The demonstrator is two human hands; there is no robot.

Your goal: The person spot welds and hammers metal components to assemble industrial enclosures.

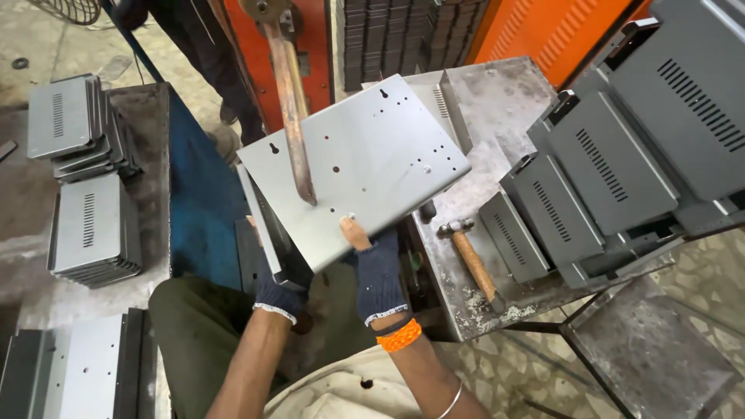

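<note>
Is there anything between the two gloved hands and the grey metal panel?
Nothing visible. The left hand grips the grey metal panel at its lower left edge, the right hand at its lower edge. Only the copper rod crosses above it.

Even, soft daylight lit the scene; a mild sheen lay on the grey metal panel (353, 167) (no harsh glare). Shadows were faint, focus sharp, edges slightly stretched by a wide lens.

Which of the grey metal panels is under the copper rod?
The flat panel held by both gloved hands, left hand and right hand, with the copper rod touching it. The slotted covers sit stacked aside.
</note>
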